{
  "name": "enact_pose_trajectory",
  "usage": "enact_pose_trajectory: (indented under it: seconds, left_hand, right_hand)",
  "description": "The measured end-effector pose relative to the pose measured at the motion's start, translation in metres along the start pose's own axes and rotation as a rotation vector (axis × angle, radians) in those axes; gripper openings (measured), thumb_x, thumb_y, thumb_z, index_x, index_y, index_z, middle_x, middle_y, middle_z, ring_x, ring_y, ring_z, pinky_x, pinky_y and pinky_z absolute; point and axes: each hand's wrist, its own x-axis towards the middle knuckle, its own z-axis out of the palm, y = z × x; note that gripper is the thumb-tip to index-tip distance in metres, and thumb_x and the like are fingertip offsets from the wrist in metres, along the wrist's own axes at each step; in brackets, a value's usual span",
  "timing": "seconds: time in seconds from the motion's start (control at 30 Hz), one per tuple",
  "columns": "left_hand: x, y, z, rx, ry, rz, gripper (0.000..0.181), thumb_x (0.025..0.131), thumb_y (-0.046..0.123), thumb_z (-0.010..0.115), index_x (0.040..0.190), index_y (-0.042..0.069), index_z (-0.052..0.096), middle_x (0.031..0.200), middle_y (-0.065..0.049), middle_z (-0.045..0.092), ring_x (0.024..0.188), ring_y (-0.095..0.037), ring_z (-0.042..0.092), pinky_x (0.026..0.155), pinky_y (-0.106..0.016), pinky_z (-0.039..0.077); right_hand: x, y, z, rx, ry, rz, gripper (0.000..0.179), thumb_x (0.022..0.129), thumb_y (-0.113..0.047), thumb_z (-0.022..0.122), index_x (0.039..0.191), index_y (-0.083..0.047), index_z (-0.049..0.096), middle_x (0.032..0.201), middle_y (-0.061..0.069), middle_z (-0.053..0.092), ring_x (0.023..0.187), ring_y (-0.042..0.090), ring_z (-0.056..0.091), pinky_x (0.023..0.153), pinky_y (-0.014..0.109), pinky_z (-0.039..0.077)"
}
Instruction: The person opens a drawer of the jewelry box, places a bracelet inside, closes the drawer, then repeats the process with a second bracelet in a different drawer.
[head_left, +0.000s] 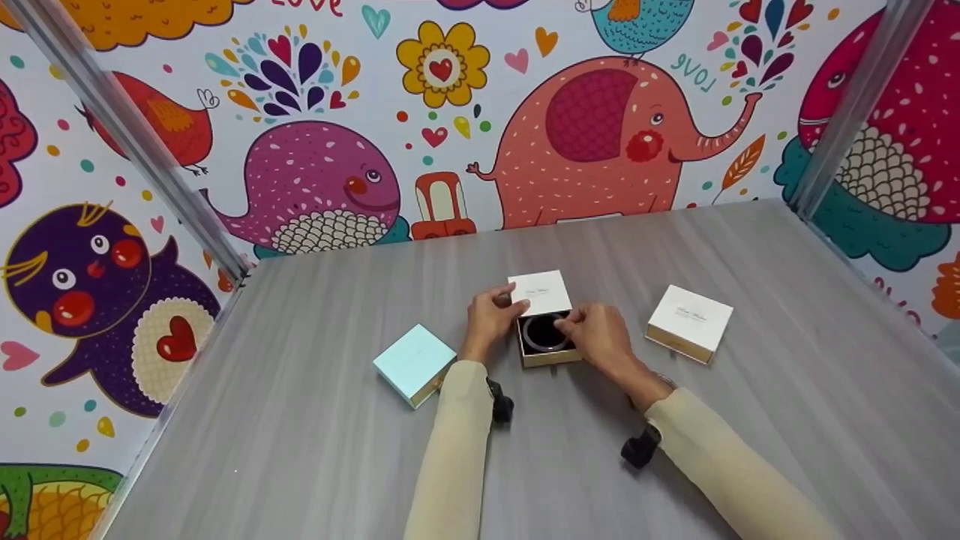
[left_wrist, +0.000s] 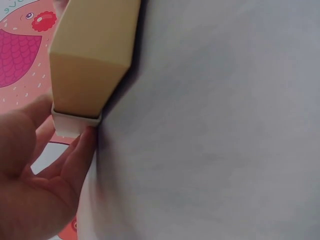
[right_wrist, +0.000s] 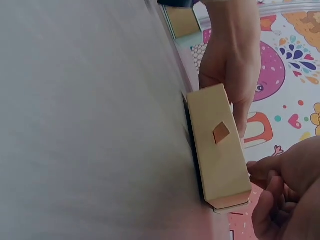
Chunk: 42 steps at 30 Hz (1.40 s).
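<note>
A drawer-style box stands partly pulled out of its white sleeve (head_left: 541, 294) at the middle of the table. Its gold drawer (head_left: 551, 358) has a dark inside, where a round bangle (head_left: 527, 339) lies. My left hand (head_left: 489, 321) holds the sleeve by its left side, thumb on top. In the left wrist view, fingers (left_wrist: 82, 155) grip the sleeve's end beside the gold drawer side (left_wrist: 92, 50). My right hand (head_left: 604, 334) reaches over the drawer's right edge, thumb and fingertips pinching at the bangle's rim. The right wrist view shows the drawer front with a small tab (right_wrist: 221, 132).
A light blue box (head_left: 415, 364) sits to the left, close to the left forearm. Another white-topped box (head_left: 690, 322) with gold sides is at the right. Behind the grey table (head_left: 322, 450) stands a cartoon-printed wall (head_left: 450, 150) with metal posts at both corners.
</note>
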Motion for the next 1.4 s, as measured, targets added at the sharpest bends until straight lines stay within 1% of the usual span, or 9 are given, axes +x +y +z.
enact_pose_trajectory:
  seconds: [0.27,0.47,0.53,0.63,0.77,0.87,1.03,1.27,1.4]
  left_hand:
    - [0.0,-0.001,-0.001,-0.01,0.001,-0.002,0.045,0.088,0.02,0.077,0.13,0.007,0.067,0.12,-0.018,0.072,0.115,-0.027,0.068,0.099,-0.039,0.052]
    - [-0.002,-0.002,-0.001,-0.001,-0.008,0.003,0.045,0.09,0.02,0.075,0.132,0.006,0.066,0.119,-0.019,0.073,0.113,-0.028,0.068,0.097,-0.039,0.052]
    - [-0.002,-0.003,-0.001,0.002,-0.008,0.005,0.045,0.09,0.02,0.075,0.131,0.006,0.066,0.119,-0.019,0.073,0.113,-0.028,0.068,0.097,-0.039,0.052]
    - [-0.002,-0.002,-0.001,0.0,-0.005,0.004,0.045,0.09,0.02,0.075,0.131,0.006,0.066,0.119,-0.019,0.073,0.114,-0.028,0.068,0.098,-0.04,0.051]
    - [-0.001,-0.001,0.0,-0.012,-0.002,0.0,0.044,0.089,0.019,0.076,0.13,0.006,0.066,0.119,-0.019,0.072,0.115,-0.028,0.068,0.1,-0.04,0.051]
    - [-0.001,-0.001,0.001,-0.02,-0.002,-0.001,0.044,0.089,0.019,0.076,0.13,0.006,0.066,0.119,-0.019,0.072,0.114,-0.029,0.068,0.099,-0.041,0.051]
    - [-0.001,-0.001,0.001,-0.015,0.001,0.001,0.044,0.089,0.019,0.076,0.13,0.006,0.067,0.118,-0.02,0.073,0.114,-0.029,0.068,0.099,-0.041,0.05]
    - [0.0,0.0,0.001,-0.012,0.006,0.003,0.044,0.089,0.019,0.076,0.13,0.005,0.066,0.12,-0.019,0.072,0.116,-0.028,0.067,0.1,-0.039,0.05]
    - [-0.001,0.0,0.002,-0.014,0.005,0.002,0.044,0.089,0.018,0.076,0.13,0.004,0.067,0.119,-0.019,0.073,0.114,-0.028,0.068,0.098,-0.038,0.051]
  right_hand:
    - [-0.017,-0.003,-0.001,0.102,-0.11,0.029,0.02,0.087,-0.018,0.077,0.071,-0.006,0.073,0.058,-0.008,0.056,0.053,0.007,0.045,0.052,0.024,0.036]
    - [-0.029,-0.002,-0.005,0.151,-0.232,0.103,0.019,0.089,-0.02,0.075,0.075,-0.006,0.072,0.061,0.0,0.062,0.046,0.006,0.047,0.045,0.022,0.039]
    - [-0.031,-0.002,-0.006,0.162,-0.265,0.137,0.019,0.089,-0.021,0.075,0.077,-0.007,0.073,0.061,0.001,0.063,0.043,0.007,0.047,0.043,0.022,0.04]
    - [-0.033,-0.001,-0.008,0.186,-0.302,0.169,0.021,0.088,-0.023,0.076,0.079,-0.005,0.073,0.057,-0.001,0.059,0.041,0.007,0.046,0.042,0.022,0.039]
    - [-0.034,0.002,-0.009,0.237,-0.337,0.217,0.024,0.088,-0.025,0.076,0.079,-0.003,0.072,0.052,-0.002,0.054,0.041,0.008,0.045,0.042,0.022,0.039]
    - [-0.034,0.006,-0.01,0.266,-0.35,0.25,0.024,0.088,-0.025,0.077,0.078,-0.004,0.072,0.052,-0.003,0.054,0.041,0.008,0.044,0.042,0.022,0.039]
    - [-0.034,0.009,-0.011,0.278,-0.36,0.276,0.024,0.089,-0.027,0.076,0.078,-0.005,0.073,0.051,-0.003,0.056,0.04,0.008,0.045,0.041,0.022,0.041]
    - [-0.035,0.011,-0.007,0.291,-0.384,0.296,0.027,0.091,-0.031,0.073,0.09,-0.004,0.078,0.05,-0.004,0.058,0.039,0.008,0.045,0.041,0.023,0.043]
    - [-0.036,0.012,-0.004,0.325,-0.402,0.303,0.025,0.093,-0.028,0.071,0.094,-0.004,0.078,0.051,-0.003,0.06,0.038,0.007,0.046,0.04,0.023,0.043]
